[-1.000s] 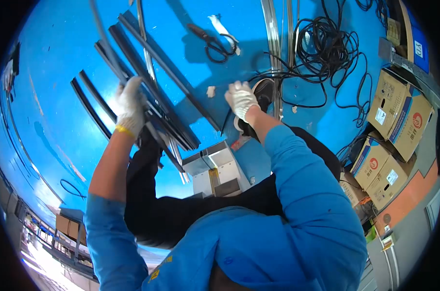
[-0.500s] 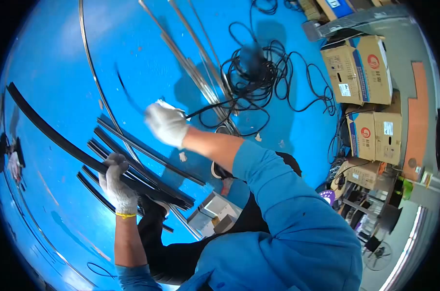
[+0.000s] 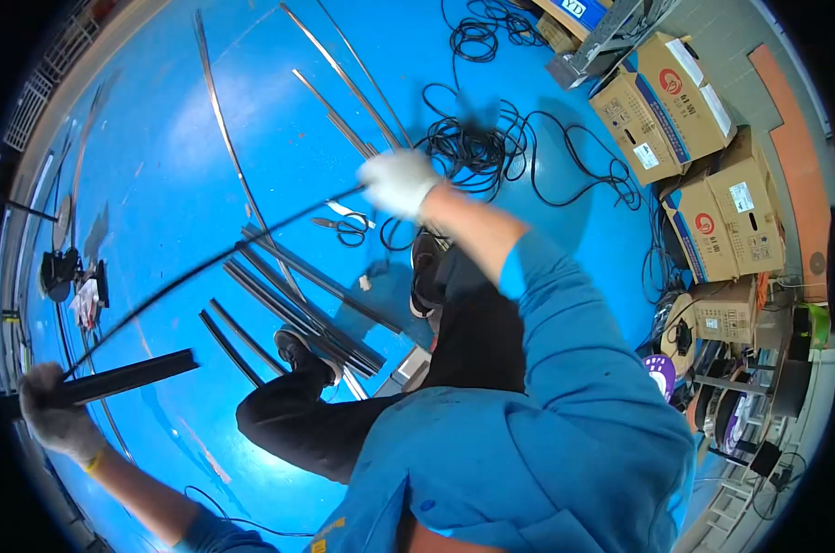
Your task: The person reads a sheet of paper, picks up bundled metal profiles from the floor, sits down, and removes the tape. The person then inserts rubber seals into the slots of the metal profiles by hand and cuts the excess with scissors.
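Note:
My left hand (image 3: 60,412), in a knit glove with a yellow cuff, is wrapped round a dark strip (image 3: 136,376) at the far left. A thin black cord (image 3: 219,264) stretches from there up to my right hand (image 3: 401,182), which is gloved, blurred and closed on the cord's other end. Between my hands, several dark strips (image 3: 297,313) lie side by side on the blue floor. Black-handled scissors (image 3: 351,228) rest beside a white scrap (image 3: 351,215), just below my right hand.
A tangled heap of black cord (image 3: 472,152) lies beyond my right hand. Long metal strips (image 3: 344,78) extend across the floor (image 3: 178,184). Cardboard boxes (image 3: 661,111) and spools (image 3: 726,410) stand at the right. A metal box (image 3: 408,369) sits near my legs.
My left hand has moved far to the left with the dark strip. My right hand has moved right and up, and the cord now spans between both hands. The view has shifted.

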{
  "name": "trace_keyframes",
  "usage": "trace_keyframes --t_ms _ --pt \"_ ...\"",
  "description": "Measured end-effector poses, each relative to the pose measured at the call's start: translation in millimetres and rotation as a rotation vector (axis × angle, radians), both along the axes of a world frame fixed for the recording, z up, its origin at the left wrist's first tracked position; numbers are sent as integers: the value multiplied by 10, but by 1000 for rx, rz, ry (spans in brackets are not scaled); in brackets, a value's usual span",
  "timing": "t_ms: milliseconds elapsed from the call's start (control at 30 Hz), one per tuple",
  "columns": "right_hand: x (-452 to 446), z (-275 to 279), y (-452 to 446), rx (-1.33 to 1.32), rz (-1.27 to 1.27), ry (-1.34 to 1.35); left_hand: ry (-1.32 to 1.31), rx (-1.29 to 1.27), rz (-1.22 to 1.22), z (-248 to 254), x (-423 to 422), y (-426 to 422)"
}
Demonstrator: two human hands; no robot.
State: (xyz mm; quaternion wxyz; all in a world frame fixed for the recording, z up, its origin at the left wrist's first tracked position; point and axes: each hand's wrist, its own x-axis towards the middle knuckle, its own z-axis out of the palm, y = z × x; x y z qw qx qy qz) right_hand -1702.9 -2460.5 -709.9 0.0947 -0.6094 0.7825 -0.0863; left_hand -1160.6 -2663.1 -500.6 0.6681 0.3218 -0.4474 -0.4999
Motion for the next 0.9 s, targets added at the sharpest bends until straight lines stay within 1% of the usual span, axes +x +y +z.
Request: trace_keyframes --t_ms 33,67,100,133,167,200,233,267,300,333,367,400,433,467,500,533,567,600,633,667,700,767,800,900 --pt "-488 167 81 80 -165 42 6 -11 12 30 404 -107" --pt "-825 627 259 17 -197 290 4 -54 -286 44 858 -268" --pt "-1330 939 359 -118 -339 357 -8 -88 -592 67 1228 -405" --pt "-1825 1402 404 -143 -359 573 -12 -107 -742 90 1308 -369" --pt "-2156 1911 451 -300 -591 412 -23 -122 -891 113 1387 -329" --pt "-2055 2499 610 -302 -583 410 4 -112 -707 72 1267 -211" --pt "-1872 3122 784 -798 -602 494 34 -102 -525 17 1069 -97" --pt "-1716 3471 922 -1305 -596 567 69 -98 -345 -31 849 -2" --pt "-1558 3554 991 -1317 -591 573 78 -108 -343 -63 606 100" --pt "-1479 3484 1049 -1278 -563 634 59 -103 -290 -75 329 208" --pt "-1517 3216 1045 -1102 -545 736 37 -98 -242 -75 66 293" --pt "-1578 2917 1032 -860 -522 848 44 -108 -247 -92 -145 373" --pt "-1622 2564 1007 -560 -481 967 -12 -116 -358 -112 -320 451" --pt "-1546 2232 985 -283 -403 1035 -71 -125 -467 -141 -501 512" --pt "-1326 1968 963 -78 -297 1017 -125 -196 -488 -222 -700 527" --pt "-953 1770 967 179 -162 865 -184 -269 -510 -302 -924 540" --pt "-557 1706 862 284 -114 501 -202 -264 -513 -352 -1218 702" --pt "-418 1328 710 -52 90 230 -222 -254 -519 -404 -1539 932" --pt "-47 1179 571 -263 136 -216 -216 -245 -605 -478 -1828 1117" --pt "291 905 319 -492 214 -528 -210 -235 -691 -562 -2082 1294" --pt "703 1026 279 -538 228 -1000 -209 -161 -785 -650 -2291 1476" --pt "1113 947 55 -713 256 -1349 -224 -5 -937 -868 -2570 1731" --pt "1136 1019 83 -719 255 -1341 -231 74 -986 -976 -2630 1787" --pt "1264 1208 109 -583 -27 -1715 -200 92 -1009 -1177 -2575 1818"
